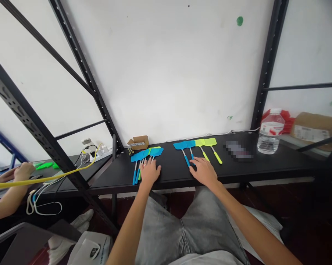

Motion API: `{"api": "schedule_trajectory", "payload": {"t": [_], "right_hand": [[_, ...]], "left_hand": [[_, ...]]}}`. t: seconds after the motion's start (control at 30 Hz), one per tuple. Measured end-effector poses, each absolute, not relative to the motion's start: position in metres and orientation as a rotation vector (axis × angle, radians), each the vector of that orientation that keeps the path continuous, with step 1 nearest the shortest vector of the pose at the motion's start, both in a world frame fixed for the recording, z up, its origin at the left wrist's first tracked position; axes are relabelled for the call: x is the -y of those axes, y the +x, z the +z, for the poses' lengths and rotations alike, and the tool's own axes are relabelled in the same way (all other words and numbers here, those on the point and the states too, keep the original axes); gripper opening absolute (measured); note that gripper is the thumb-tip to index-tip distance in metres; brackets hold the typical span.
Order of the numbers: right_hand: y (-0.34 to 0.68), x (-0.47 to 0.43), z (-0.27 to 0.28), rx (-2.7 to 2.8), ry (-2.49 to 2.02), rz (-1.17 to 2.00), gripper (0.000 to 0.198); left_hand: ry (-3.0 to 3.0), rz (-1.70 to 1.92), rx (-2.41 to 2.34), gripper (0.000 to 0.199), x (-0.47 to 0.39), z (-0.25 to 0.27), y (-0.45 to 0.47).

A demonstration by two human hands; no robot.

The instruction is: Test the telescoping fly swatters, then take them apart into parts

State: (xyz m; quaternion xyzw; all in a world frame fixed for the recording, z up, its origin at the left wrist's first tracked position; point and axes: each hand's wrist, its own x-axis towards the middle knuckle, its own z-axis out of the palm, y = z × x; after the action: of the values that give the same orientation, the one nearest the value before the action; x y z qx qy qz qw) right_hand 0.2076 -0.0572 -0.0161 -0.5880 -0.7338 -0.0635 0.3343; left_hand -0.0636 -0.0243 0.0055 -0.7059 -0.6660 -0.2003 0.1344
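My left hand point(150, 171) rests over the handles at the right side of a fanned group of fly swatters. In that group, blue swatters point(136, 157) and yellow-green ones overlap; some handles are hidden under my hand. My right hand point(204, 170) lies on the table with its fingers apart, fingertips at the handle of a blue fly swatter point(191, 144). Left of it is another blue swatter point(180, 145). Two yellow-green fly swatters point(210, 142) lie to the right, heads toward the wall, handles toward me.
On the black table point(166, 173) stand a small cardboard box point(139, 142) at the back left and a water bottle point(270, 132) at the right. A blurred object point(238, 151) lies between. Black shelf posts point(269, 62) flank me. A yellow cable point(83, 168) and another person's hands point(24, 171) are at left.
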Motion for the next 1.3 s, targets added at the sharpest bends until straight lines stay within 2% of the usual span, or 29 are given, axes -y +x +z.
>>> {"api": "schedule_trajectory", "payload": {"t": [0.2,0.3,0.67,0.93,1.1,1.2,1.3], "right_hand": [[0.208,0.057,-0.015,1.907,-1.553,-0.132,0.038],[0.208,0.058,-0.015,1.911,-1.545,-0.128,0.038],[0.208,0.057,-0.016,1.902,-1.524,-0.128,0.038],[0.21,0.053,-0.02,1.895,-1.478,-0.118,0.037],[0.211,0.051,-0.022,1.843,-1.413,-0.152,0.035],[0.208,0.053,-0.017,1.738,-1.288,-0.132,0.031],[0.201,0.054,-0.007,1.599,-1.127,0.078,0.031]], "left_hand": [[-1.942,-0.351,2.114,0.056,0.018,-0.001,-0.095],[-1.943,-0.307,2.125,0.056,0.017,-0.002,-0.095],[-1.867,-0.422,1.858,0.035,0.024,0.003,-0.075],[-1.936,-0.555,1.938,0.026,0.03,0.019,-0.062],[-2.019,-0.845,2.034,0.022,0.037,0.031,-0.039],[-2.185,-1.264,2.033,0.02,0.042,0.034,-0.018],[-2.453,-1.777,1.994,0.017,0.051,0.032,0.006]]}}
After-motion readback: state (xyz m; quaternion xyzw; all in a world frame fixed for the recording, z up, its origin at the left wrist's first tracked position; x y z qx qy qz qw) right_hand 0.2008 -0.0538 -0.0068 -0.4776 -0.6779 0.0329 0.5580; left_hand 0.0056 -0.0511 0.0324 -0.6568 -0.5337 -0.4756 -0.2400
